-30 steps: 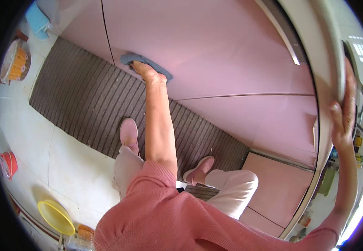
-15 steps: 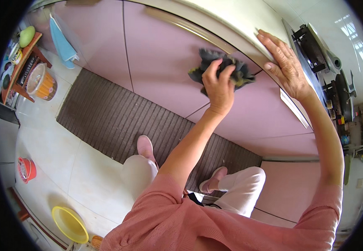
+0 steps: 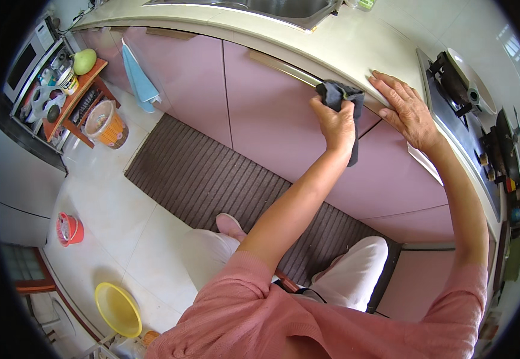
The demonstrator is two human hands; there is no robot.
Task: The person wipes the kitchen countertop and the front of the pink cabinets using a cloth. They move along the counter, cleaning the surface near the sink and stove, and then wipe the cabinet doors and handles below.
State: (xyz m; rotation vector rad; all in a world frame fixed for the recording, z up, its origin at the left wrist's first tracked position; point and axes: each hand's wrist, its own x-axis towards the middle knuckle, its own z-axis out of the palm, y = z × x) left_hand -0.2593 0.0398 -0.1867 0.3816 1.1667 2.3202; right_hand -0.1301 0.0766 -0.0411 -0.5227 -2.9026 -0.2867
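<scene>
Gripping the dark cloth (image 3: 331, 91) by the handle's (image 3: 284, 67) right end, the left hand (image 3: 337, 124) should press evenly; the right hand (image 3: 408, 110), empty and extended, should brace on the bench (image 3: 364, 48).

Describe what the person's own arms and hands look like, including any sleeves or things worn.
The left hand and right hand are bare: no gloves, and no ring, watch or bracelet that I can make out. The left forearm and right forearm are uncovered. The left sleeve and right sleeve are short, coral-pink and knit-looking.
</scene>
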